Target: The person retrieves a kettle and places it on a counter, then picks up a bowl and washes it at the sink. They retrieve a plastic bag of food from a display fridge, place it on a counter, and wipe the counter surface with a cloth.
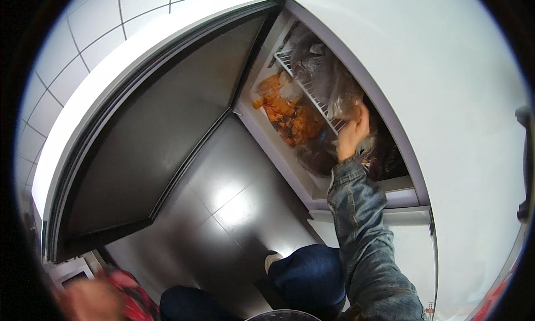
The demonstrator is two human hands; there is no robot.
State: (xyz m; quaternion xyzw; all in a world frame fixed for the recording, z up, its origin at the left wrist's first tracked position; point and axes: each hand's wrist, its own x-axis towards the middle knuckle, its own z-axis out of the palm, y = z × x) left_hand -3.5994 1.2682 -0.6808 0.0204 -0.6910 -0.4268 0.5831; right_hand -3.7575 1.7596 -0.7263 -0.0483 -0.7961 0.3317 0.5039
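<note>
My right hand [353, 131], in a denim sleeve, reaches into an open white refrigerator compartment. Its fingers are closed on a clear plastic bag [343, 99] at the edge of a white wire shelf [308, 92]. Dark packed food shows through the plastic on that shelf. Beneath it lies a clear bag of orange-brown food [288, 112], beside another bag with dark contents [317, 157]. At the lower left, a blurred hand [94, 300] appears beside a red plaid sleeve [127, 289]. Whether that hand is my left one, or holds anything, I cannot tell.
The compartment door [167, 124] stands swung out on the left, its dark gasket showing. A white closed panel [439, 91] fills the right side. Dark glossy floor tiles [221, 208] lie below, with knees in blue trousers [309, 275] close to the opening. White wall tiles [96, 24] are behind the door.
</note>
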